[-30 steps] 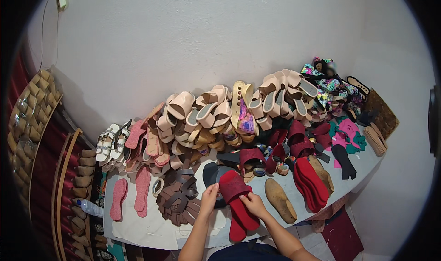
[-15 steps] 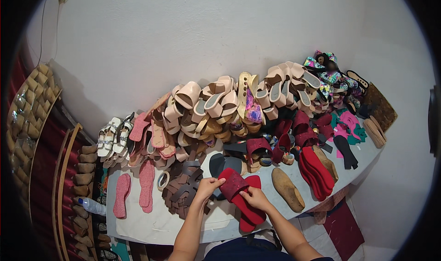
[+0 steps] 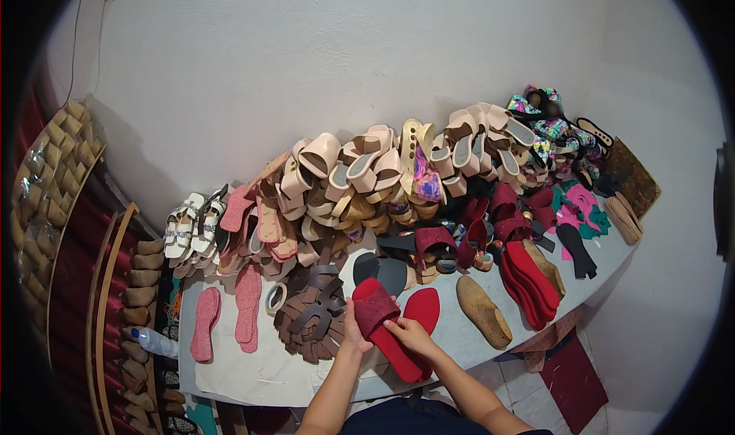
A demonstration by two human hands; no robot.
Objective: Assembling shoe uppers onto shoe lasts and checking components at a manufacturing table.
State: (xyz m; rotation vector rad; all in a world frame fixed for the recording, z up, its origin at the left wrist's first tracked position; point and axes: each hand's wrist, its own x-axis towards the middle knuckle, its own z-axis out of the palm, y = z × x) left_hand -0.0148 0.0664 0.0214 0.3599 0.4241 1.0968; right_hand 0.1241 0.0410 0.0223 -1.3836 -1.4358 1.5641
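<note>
A red slipper sole with a dark red strap across it is held tilted over the table's front edge. My left hand is closed around the strap's left side, its fingers mostly hidden beneath the sole. On the other side, my right hand grips the sole near the strap's lower edge, thumb on top. A second red sole lies close behind my right hand; whether that hand also holds it is unclear. Dark grey sole-shaped pieces lie just beyond the slipper.
Brown strap pieces, a tape roll and pink speckled insoles lie left. A wooden shoe last and stacked red soles lie right. Beige slides are heaped along the wall; a shelf of lasts stands left.
My left hand has slid lower along the strap's side, from pinching its upper edge to cupping it. The strapped sole has shifted slightly left, and more of the second red sole shows.
</note>
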